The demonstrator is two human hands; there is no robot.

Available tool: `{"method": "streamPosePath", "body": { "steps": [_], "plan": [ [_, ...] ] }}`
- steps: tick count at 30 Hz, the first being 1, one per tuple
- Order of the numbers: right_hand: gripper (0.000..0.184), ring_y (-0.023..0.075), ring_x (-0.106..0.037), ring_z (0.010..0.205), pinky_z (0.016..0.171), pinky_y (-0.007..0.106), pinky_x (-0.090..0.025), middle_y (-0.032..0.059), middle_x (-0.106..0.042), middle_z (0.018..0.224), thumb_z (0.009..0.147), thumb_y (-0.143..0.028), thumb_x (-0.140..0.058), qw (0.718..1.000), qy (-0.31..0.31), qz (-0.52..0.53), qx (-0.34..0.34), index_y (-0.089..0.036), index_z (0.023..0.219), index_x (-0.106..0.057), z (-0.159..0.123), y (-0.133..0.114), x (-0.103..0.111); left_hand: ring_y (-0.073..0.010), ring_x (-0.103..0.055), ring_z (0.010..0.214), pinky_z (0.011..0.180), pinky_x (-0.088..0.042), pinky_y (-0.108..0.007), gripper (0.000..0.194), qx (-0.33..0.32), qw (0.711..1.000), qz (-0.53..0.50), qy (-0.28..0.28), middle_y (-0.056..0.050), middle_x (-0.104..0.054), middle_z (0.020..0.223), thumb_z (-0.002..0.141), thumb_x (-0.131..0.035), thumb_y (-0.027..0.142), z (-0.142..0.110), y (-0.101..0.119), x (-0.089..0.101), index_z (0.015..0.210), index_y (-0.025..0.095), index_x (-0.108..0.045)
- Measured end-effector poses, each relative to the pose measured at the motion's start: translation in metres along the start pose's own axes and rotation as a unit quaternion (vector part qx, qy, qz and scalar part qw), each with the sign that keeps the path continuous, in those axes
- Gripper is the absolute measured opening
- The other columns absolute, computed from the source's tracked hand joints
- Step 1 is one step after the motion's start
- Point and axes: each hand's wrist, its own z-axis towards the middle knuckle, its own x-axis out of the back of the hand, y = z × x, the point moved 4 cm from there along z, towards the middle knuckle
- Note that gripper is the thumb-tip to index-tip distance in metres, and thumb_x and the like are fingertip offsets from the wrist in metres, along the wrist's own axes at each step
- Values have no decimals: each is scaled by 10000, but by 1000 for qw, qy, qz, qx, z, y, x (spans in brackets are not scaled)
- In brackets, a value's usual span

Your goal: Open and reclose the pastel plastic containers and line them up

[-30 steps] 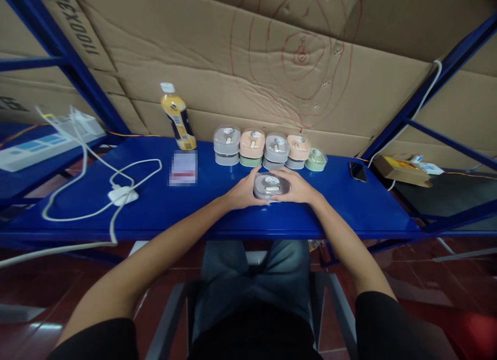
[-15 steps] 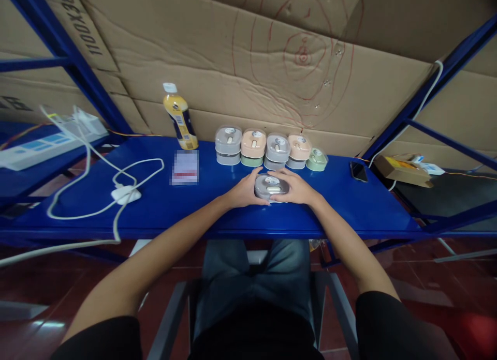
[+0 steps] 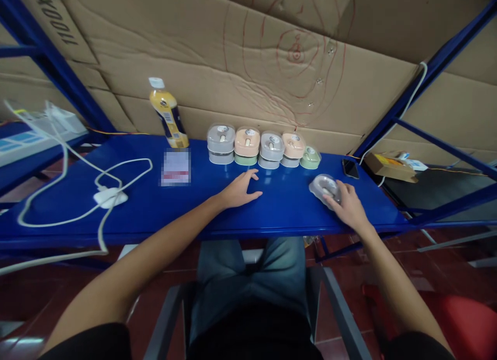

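Note:
My right hand (image 3: 349, 202) grips a small grey lidded box (image 3: 325, 186) with a translucent cover, at the right part of the blue table. The box looks slightly tilted and blurred; whether it touches the tabletop I cannot tell. My left hand (image 3: 239, 189) is open over the table's middle, fingers spread and holding nothing. Behind it stands a row of similar boxes along the cardboard: a grey stack (image 3: 221, 143), a peach box (image 3: 247, 139) on a green one, another grey stack (image 3: 271, 149), a peach box (image 3: 292, 144) on a grey one, and a single green box (image 3: 310, 157).
A yellow drink bottle (image 3: 170, 114) stands at the back left, with a blurred-out card (image 3: 176, 167) in front. White cable and a white plug block (image 3: 110, 197) lie on the left. A phone (image 3: 350, 168) lies at the right, near an open cardboard box (image 3: 390, 166).
My right hand has carried the grey lidded box from the middle to the right. My left hand has let go of it and stays near the middle. The view has shifted slightly.

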Motion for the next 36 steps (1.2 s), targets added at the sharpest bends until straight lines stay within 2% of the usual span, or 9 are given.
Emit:
{"method": "streamPosePath", "body": {
  "steps": [5, 13, 18, 21, 24, 27, 29, 33, 36],
  "plan": [
    [907, 538, -518, 1349, 1048, 669, -474, 358, -449, 1469, 950, -709, -501, 988, 20, -60, -138, -52, 1563, -377, 38, 34, -9, -321, -610, 1319, 1156, -471, -522, 689, -3, 1000, 7, 7, -126, -643, 1366, 905, -683, 467, 0, 0, 0, 1489, 220, -415],
    [1011, 553, -504, 1322, 995, 645, -491, 415, -357, 1490, 903, -811, -524, 975, 60, -63, -206, -28, 1519, -354, 115, 14, -40, -328, -615, 1320, 1154, -483, -518, 639, -4, 1000, 13, -1, -150, -646, 1365, 911, -684, 451, 1, 2, 1, 1450, 183, -467],
    [768, 451, -543, 1319, 1023, 544, -509, 309, -438, 1467, 906, -523, -704, 973, 30, -69, -217, -106, 1474, -399, 142, 18, -50, -320, -612, 1324, 1153, -490, -511, 587, -2, 1000, 16, -3, -135, -652, 1365, 918, -687, 418, 0, 3, 2, 1428, 202, -492],
    [646, 434, -533, 1303, 1024, 537, -493, 319, -460, 1441, 915, -337, -659, 978, 61, -89, -180, -68, 1452, -420, 143, 19, -47, -315, -616, 1314, 1156, -489, -501, 555, -10, 1000, 20, -3, -136, -654, 1353, 920, -681, 407, 0, 5, 3, 1405, 195, -514],
    [616, 414, -449, 1395, 1121, 529, -418, 338, -377, 1564, 916, -174, -561, 986, 91, -118, -79, -45, 1499, -411, 139, 5, -43, -318, -614, 1306, 1156, -488, -506, 506, -16, 999, 30, -9, -136, -652, 1345, 924, -667, 417, 0, 6, 3, 1362, 195, -549],
    [714, 363, -336, 1522, 1224, 487, -333, 222, -313, 1696, 865, -100, -552, 988, 55, -131, 56, -107, 1563, -405, 139, -20, -49, -325, -613, 1300, 1150, -490, -517, 469, -14, 999, 38, -12, -133, -650, 1342, 928, -654, 433, 0, 7, 4, 1328, 203, -572],
    [767, 365, -319, 1548, 1242, 504, -325, 201, -353, 1697, 825, -94, -568, 984, 17, -138, 115, -85, 1574, -404, 138, -35, -57, -327, -616, 1292, 1147, -492, -520, 465, -14, 999, 38, -13, -135, -650, 1339, 926, -652, 436, -1, 8, 5, 1319, 198, -579],
    [739, 403, -372, 1517, 1216, 543, -363, 224, -445, 1643, 794, -131, -584, 984, 7, -136, 118, -45, 1520, -470, 123, -53, -59, -325, -618, 1291, 1143, -496, -521, 461, -17, 999, 40, -15, -140, -649, 1339, 927, -649, 434, 0, 8, 5, 1313, 192, -582],
    [548, 427, -511, 1371, 1130, 564, -433, 244, -594, 1465, 857, -243, -584, 987, 40, -120, 96, -82, 1381, -593, 98, -60, -42, -329, -619, 1296, 1138, -499, -526, 488, -15, 999, 36, -11, -146, -650, 1342, 927, -653, 439, 0, 6, 4, 1338, 191, -566]
  ]
}}
